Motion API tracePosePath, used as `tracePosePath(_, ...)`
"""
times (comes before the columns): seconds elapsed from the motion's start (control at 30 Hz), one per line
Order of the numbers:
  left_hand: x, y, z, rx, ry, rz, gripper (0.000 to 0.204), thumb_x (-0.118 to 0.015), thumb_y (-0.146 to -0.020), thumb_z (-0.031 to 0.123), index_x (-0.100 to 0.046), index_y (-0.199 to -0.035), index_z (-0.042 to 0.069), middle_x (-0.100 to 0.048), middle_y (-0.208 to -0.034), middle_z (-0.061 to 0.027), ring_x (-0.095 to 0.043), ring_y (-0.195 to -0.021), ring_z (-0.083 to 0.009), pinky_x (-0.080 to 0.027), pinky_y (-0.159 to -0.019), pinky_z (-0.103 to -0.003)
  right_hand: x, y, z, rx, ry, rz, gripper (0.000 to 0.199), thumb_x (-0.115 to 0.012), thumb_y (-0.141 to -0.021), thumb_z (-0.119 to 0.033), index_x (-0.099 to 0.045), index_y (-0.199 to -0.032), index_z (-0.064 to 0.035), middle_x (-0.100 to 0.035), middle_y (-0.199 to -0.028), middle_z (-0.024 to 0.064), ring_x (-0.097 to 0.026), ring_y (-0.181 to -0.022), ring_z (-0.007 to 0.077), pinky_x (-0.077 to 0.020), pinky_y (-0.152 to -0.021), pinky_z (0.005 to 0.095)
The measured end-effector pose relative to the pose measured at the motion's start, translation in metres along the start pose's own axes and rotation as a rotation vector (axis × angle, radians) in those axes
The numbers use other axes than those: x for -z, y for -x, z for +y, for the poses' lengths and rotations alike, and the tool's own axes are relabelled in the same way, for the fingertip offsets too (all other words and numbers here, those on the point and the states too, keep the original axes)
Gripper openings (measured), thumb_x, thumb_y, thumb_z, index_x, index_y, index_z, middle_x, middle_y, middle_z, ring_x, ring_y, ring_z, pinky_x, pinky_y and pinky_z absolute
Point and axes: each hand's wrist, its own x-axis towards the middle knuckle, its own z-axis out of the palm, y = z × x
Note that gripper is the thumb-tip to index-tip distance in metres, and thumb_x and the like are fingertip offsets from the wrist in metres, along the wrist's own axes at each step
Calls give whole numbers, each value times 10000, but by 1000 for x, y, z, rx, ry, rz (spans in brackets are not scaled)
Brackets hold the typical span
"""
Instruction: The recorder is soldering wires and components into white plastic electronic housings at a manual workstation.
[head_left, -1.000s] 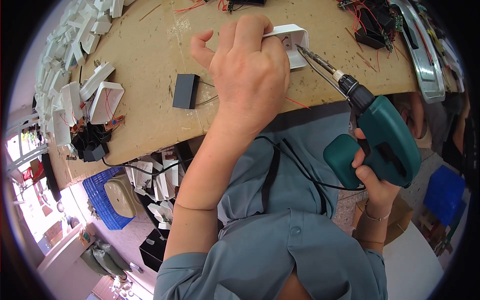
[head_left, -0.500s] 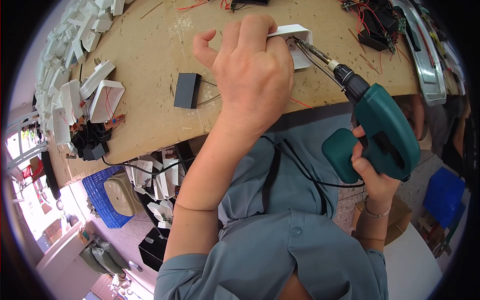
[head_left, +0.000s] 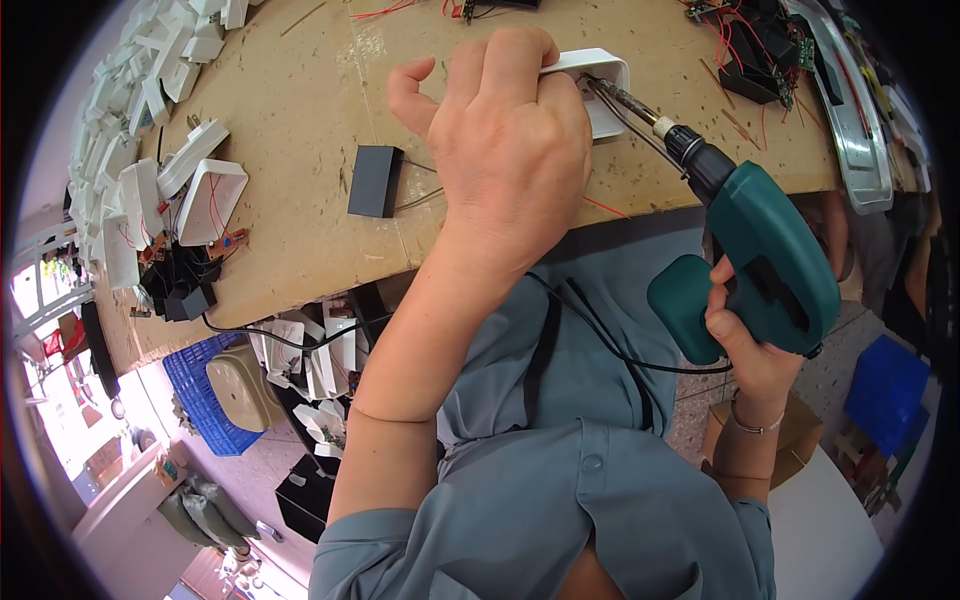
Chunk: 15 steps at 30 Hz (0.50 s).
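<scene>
My left hand [head_left: 512, 150] is closed on a white plastic case [head_left: 608, 118] over the cardboard-coloured bench; most of the case is hidden behind the fingers. My right hand [head_left: 752, 352] grips a green soldering gun [head_left: 775, 235] by its handle. The gun's metal tip [head_left: 618, 92] reaches into the open case, with a thin guide tube beside it. Whatever the tip touches inside is too small to make out. A black box [head_left: 375, 182] with dark wires lies left of my left wrist. Near the case, a red wire [head_left: 606, 207] lies on the bench.
White plastic housings [head_left: 120, 130] are heaped along the bench's left edge, near an open white shell [head_left: 214, 203] with red wires. Black parts with circuit boards [head_left: 755, 65] and a metal tray [head_left: 855, 120] sit at right. A black cord [head_left: 620, 355] crosses my lap.
The left hand, the case and the soldering gun have shifted very slightly right. Both grips are the same, and the tip is still inside the case.
</scene>
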Motion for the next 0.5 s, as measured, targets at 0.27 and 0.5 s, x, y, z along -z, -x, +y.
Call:
tracePosePath(0.27, -1, 0, -1, -1, -12, 8, 71, -522, -617, 20, -489, -559, 45, -495, -813, -18, -481, -765, -186, -253, -783, -460, -3, -1, -5, 38, 30, 11, 367, -730, -649, 3, -578, -982, 30, -624, -850, 84, -572, -701, 111, -484, -640, 225)
tracePosePath(0.5, 1, 0, 0, 2, -16, 2, 64, -520, -616, 28, -494, -560, 47, -495, -814, -19, -482, -767, -188, -250, -788, -464, -6, 6, 2, -4, -15, 81, 343, -718, -648, 18, -583, -963, 30, -620, -804, 76, -573, -693, 114, -481, -631, 226)
